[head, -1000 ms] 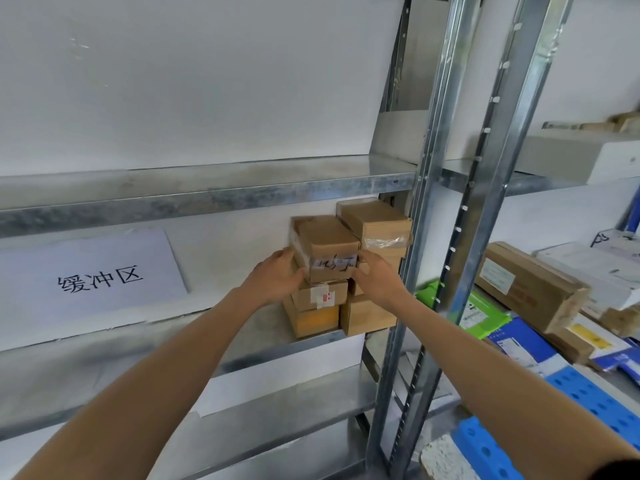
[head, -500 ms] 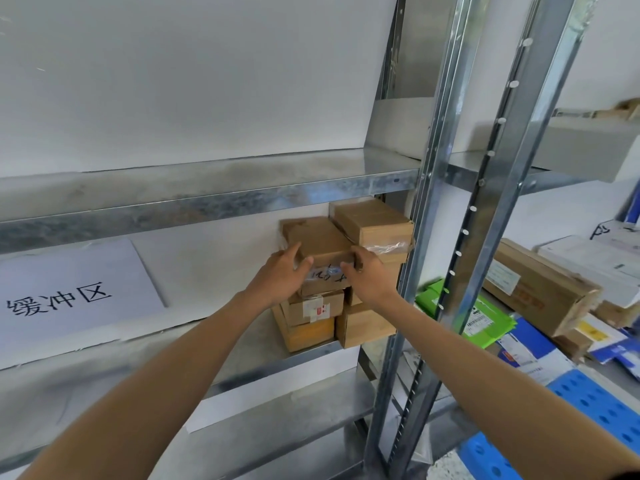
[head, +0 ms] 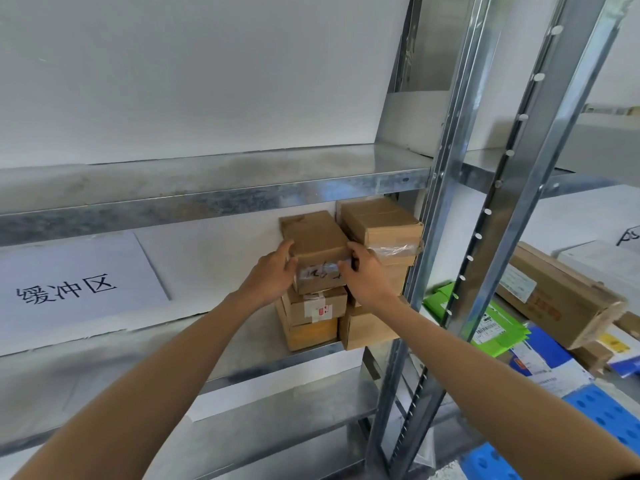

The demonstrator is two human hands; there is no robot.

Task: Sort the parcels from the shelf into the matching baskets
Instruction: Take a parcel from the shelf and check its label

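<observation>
A small brown cardboard parcel (head: 317, 245) with handwriting on its taped front tops the left stack on the metal shelf (head: 242, 344). My left hand (head: 273, 275) grips its left side and my right hand (head: 363, 275) grips its right front corner. Under it lie a parcel with a white label (head: 315, 306) and an orange-brown parcel (head: 311, 336). Right beside it a taller stack carries a taped brown parcel (head: 381, 225) on top, with another brown parcel (head: 367, 330) at the bottom.
A white sign (head: 69, 289) with black characters leans at the shelf's back left. Steel uprights (head: 446, 209) stand just right of the stacks. Beyond them lie a long brown carton (head: 557, 299), green packets (head: 491, 323), blue parcels (head: 540, 348) and a blue perforated crate (head: 616, 414).
Both hands have closed in on the top left parcel, fingers wrapping further round its sides. The view has shifted slightly closer and to the left.
</observation>
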